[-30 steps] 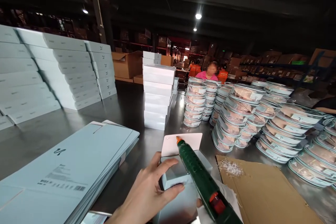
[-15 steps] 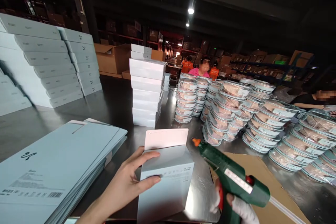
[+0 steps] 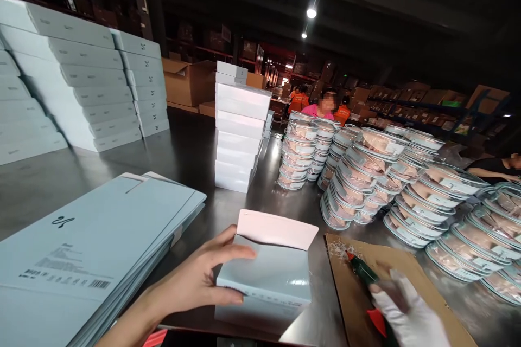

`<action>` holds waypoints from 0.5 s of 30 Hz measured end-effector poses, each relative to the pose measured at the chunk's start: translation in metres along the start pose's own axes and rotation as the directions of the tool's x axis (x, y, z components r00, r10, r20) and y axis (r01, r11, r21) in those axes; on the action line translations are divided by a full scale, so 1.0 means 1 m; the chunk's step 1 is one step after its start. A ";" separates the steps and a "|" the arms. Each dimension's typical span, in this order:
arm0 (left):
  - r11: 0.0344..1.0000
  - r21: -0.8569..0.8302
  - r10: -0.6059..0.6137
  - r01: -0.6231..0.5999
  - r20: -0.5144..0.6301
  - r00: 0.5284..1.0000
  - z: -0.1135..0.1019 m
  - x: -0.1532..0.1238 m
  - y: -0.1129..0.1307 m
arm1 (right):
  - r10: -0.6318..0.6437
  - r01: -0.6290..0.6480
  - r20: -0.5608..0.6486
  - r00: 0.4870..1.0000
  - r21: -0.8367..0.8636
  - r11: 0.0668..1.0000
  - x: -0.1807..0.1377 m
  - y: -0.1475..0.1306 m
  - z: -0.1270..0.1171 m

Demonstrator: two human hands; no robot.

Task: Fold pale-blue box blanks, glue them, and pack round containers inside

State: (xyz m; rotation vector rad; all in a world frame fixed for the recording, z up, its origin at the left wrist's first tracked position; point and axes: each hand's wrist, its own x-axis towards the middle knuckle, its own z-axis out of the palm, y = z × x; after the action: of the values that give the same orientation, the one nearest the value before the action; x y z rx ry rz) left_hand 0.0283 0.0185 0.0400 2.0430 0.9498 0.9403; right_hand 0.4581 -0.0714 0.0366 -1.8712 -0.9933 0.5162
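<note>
My bare left hand [image 3: 199, 282] grips the left side of a pale blue carton [image 3: 268, 276] that lies on the steel table [image 3: 81, 179], its white end flap [image 3: 277, 229] standing open at the far end. My right hand [image 3: 407, 314], in a white glove, holds a green glue gun [image 3: 366, 274] low over a sheet of brown cardboard [image 3: 431, 287], to the right of the carton. The gun's orange tip points at a patch of dried glue strings [image 3: 337, 248] on the cardboard's far corner.
A stack of flat blue carton blanks [image 3: 89, 249] lies at my left. Closed white boxes [image 3: 240, 130] stand stacked ahead, more [image 3: 81, 87] at far left. Piles of round clear-lidded containers [image 3: 366, 173] fill the right. A person in pink [image 3: 321, 108] works beyond them.
The glue gun swung away from the carton's open end to the right and came down onto the cardboard. My left hand tilted the carton from upright to lying flatter.
</note>
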 end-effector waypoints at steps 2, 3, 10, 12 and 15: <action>0.999 -0.037 0.034 -0.034 -0.019 0.999 0.002 -0.001 -0.003 | -0.318 0.218 0.316 0.894 0.316 0.924 -0.019 -0.039 0.041; 0.997 -0.056 0.060 -0.061 -0.032 0.998 0.004 -0.002 -0.005 | -0.440 0.233 0.419 0.794 0.459 0.857 -0.028 -0.054 0.061; 0.926 -0.163 0.290 -0.341 -0.270 0.918 0.036 -0.006 -0.025 | -0.725 0.535 0.392 0.566 0.495 0.685 -0.047 -0.047 0.106; 0.917 -0.160 0.317 -0.365 -0.260 0.912 0.036 -0.008 -0.026 | -0.766 0.634 0.415 0.491 0.433 0.641 -0.048 -0.043 0.105; 0.940 -0.141 0.296 -0.310 -0.114 0.948 0.023 -0.008 -0.016 | -0.839 0.792 0.445 0.314 0.364 0.490 -0.050 -0.059 0.107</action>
State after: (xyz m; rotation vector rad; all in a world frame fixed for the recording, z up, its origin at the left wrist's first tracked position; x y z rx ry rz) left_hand 0.0383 0.0134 0.0128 2.0596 0.5909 1.2396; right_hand 0.3298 -0.0406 0.0338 -0.8442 -2.1373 0.4587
